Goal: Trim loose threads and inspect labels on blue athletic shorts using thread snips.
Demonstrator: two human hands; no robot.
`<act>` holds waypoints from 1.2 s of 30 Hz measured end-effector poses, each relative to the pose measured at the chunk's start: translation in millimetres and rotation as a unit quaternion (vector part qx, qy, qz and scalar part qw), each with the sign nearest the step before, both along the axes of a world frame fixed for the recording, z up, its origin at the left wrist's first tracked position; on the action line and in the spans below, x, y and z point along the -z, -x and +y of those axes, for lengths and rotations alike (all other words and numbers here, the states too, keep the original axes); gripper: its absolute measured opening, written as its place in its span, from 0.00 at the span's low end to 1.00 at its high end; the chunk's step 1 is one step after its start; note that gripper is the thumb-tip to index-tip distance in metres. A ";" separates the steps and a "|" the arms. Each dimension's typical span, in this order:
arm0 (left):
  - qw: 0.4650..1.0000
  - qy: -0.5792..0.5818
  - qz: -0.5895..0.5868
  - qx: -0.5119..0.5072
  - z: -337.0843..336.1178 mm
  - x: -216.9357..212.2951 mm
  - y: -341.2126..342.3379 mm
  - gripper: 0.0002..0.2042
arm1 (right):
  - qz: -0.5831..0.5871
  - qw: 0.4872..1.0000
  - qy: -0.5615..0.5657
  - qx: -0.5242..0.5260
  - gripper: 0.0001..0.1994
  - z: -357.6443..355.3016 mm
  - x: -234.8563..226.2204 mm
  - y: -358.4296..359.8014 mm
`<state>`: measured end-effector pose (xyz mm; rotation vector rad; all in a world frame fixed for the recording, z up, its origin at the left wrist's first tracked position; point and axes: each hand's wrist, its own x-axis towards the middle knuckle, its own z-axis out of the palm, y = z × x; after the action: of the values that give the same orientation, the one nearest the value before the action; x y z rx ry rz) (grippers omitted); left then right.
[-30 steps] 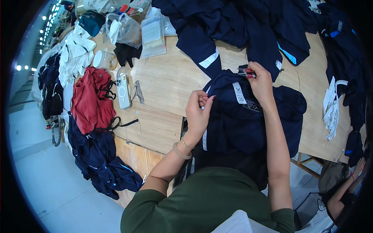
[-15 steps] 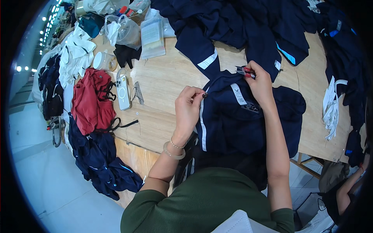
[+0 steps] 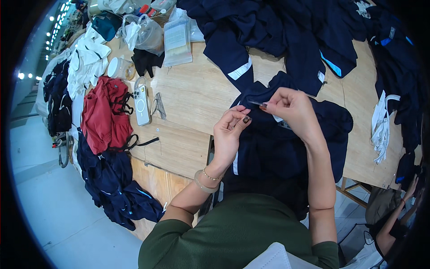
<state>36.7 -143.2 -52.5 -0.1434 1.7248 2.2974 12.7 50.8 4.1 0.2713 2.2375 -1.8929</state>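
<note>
Over the navy garment (image 3: pixel 286 148) on the table (image 3: pixel 192 94), the left hand (image 3: pixel 229 134) has moved closer, pinching fabric; the right hand (image 3: pixel 293 110) still grips a small tool (image 3: pixel 259 104), working the same spot.

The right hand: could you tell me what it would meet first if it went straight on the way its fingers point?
Probably the left hand: the right hand points its fingers left across the navy garment, though depth is unclear.

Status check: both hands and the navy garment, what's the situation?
Left hand pinching navy garment. Right hand holds small tool at its collar. Phone and small snips lie apart to the left; nothing obstructing.
</note>
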 end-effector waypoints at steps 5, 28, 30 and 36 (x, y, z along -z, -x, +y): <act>0.999 0.015 0.034 0.000 -0.8 7.2 -4.3 0.03 | -0.079 0.996 0.038 -0.032 0.11 -9.3 30.5 -5.4; 0.999 0.036 0.037 0.004 -3.8 6.6 -2.4 0.02 | -0.126 0.975 0.170 0.068 0.08 -33.3 36.9 -15.6; 0.998 0.039 0.039 0.003 -3.3 6.2 -2.1 0.02 | -0.122 0.975 0.172 0.074 0.07 -34.7 38.1 -16.2; 0.998 0.038 0.040 0.003 -1.1 7.0 -0.9 0.02 | -0.102 0.973 0.169 0.117 0.12 -39.1 40.8 -16.8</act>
<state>37.6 -144.2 -59.5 -0.0606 1.8509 2.2624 29.5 11.8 -36.7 0.6643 1.7816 -2.2079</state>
